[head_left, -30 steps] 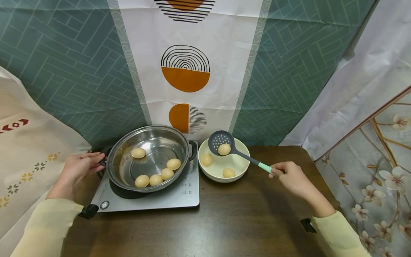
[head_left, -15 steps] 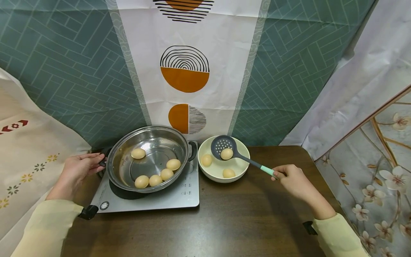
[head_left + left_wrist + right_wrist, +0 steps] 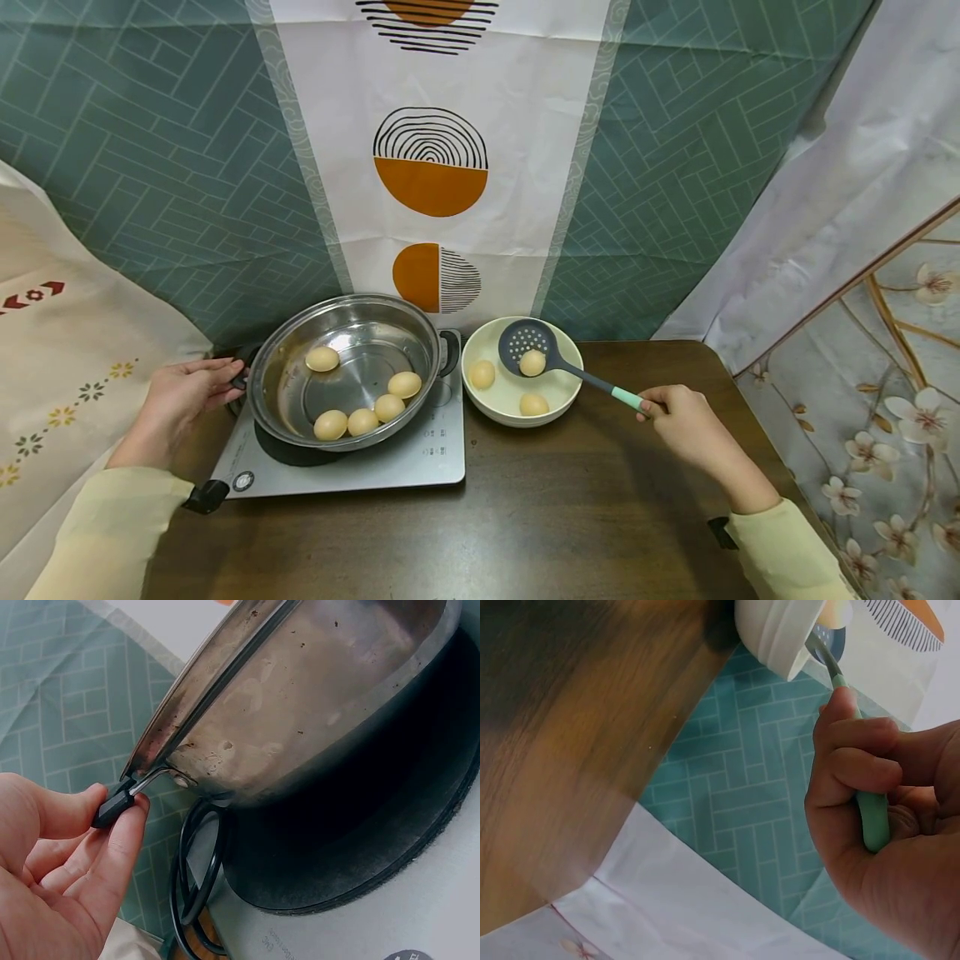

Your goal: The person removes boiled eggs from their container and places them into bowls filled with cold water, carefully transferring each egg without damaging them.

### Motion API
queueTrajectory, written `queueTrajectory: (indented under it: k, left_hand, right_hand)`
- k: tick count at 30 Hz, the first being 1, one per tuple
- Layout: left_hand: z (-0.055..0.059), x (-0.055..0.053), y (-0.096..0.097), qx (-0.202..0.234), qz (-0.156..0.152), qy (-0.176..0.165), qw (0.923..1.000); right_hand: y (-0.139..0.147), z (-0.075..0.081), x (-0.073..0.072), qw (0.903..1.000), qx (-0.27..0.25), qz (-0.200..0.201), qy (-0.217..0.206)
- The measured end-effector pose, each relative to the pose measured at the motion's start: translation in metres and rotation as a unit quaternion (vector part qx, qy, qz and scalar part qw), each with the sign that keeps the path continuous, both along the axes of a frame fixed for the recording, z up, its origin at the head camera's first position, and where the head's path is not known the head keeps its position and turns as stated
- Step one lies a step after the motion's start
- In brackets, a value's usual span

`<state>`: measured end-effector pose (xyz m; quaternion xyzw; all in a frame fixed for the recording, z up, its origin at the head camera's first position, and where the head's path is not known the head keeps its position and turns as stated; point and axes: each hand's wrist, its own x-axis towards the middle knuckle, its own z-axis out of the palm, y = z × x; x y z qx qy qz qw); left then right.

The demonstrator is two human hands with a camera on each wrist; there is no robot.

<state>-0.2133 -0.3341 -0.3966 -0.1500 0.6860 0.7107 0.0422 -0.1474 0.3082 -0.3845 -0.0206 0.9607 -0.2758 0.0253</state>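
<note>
My right hand [image 3: 682, 421] grips the mint-green handle of a dark grey slotted skimmer [image 3: 525, 337]. One egg [image 3: 532, 362] lies at the skimmer's head, which overlaps the inside of the cream bowl [image 3: 517, 417]. Two more eggs rest in that bowl, one at its left and one near the front. My left hand [image 3: 180, 396] pinches the black side handle [image 3: 114, 808] of a steel pan [image 3: 352, 392] between thumb and fingers. Several eggs lie in the pan, most along its front wall. In the left wrist view the pan tilts up over the dark cooking plate.
Under the pan stands a silver induction cooker [image 3: 375, 475], with a black cord [image 3: 184, 877] looped behind it. The brown wooden table [image 3: 525, 517] runs along the front. A green and white patterned curtain [image 3: 675, 208] hangs right behind the bowl and pan.
The skimmer's head with its egg has moved slightly right and down over the bowl. My right hand shifted a little with it. The left hand and pan stay in place.
</note>
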Motion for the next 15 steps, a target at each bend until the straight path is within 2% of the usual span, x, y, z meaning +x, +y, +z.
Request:
queueTrajectory:
  k: [5, 15]
  left_hand:
    - [-0.0006, 0.0010, -0.0008, 0.000, 0.001, -0.001, 1.0000]
    - [0.0007, 0.0004, 0.0011, -0.005, 0.006, -0.010, 0.9999]
  right_hand:
    - [-0.0015, -0.0014, 0.0002, 0.9999, 0.009, 0.001, 0.013]
    - [-0.0034, -0.0055, -0.0009, 0.9998, 0.019, 0.003, 0.008]
